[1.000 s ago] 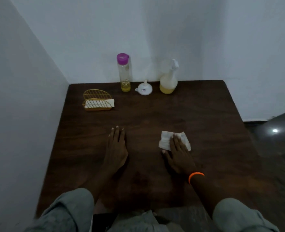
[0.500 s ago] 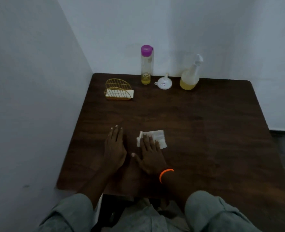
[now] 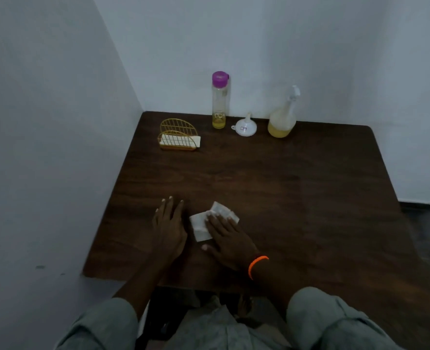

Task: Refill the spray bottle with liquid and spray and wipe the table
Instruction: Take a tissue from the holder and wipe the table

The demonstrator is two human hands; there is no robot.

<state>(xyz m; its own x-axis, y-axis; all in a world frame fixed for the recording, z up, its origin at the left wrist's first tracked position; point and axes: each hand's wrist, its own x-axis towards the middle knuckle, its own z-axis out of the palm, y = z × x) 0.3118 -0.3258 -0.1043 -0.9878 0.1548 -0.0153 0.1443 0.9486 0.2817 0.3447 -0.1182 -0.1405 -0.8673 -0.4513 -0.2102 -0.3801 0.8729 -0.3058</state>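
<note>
A white tissue (image 3: 201, 224) lies on the dark wooden table (image 3: 297, 198) near its front. My right hand (image 3: 227, 234), with an orange band at the wrist, presses flat on the tissue with straight fingers. Just left of it, my left hand (image 3: 169, 226) rests flat on the bare wood, holding nothing. At the back of the table stands the spray bottle (image 3: 283, 114) with yellow liquid in its lower part. A tall clear bottle (image 3: 219, 100) with a purple cap and a little yellow liquid stands further left. Between them sits a white funnel (image 3: 245, 125), upside down.
A gold wire holder (image 3: 177, 136) with white tissues sits at the back left. White walls close the table in at the left and behind. The table's right edge borders a dark floor. My knees are below the front edge.
My right hand has slid the tissue leftward across the table until it lies next to my left hand. My left hand has stayed flat in place. My view has turned.
</note>
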